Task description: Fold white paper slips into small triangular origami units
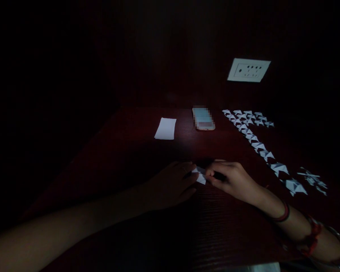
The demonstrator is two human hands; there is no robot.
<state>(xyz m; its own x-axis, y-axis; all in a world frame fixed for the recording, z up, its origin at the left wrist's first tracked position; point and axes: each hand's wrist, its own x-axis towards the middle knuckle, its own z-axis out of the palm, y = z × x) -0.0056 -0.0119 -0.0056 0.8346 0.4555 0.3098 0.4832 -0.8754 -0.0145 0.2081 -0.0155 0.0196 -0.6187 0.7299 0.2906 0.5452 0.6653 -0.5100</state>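
A small white piece of folded paper lies on the dark red table between my two hands. From the left side, the fingertips of my left hand press onto it and hold it; that hand is in deep shadow. At the opposite edge, my right hand pinches the paper between thumb and bent fingers. The fingertips partly cover the folds. A stack of blank white paper lies flat beyond my hands.
A phone with a blurred screen lies behind the hands. Several white folded paper pieces form lines along the right side. Near them is a small pile of paper bits. A socket plate is on the back wall.
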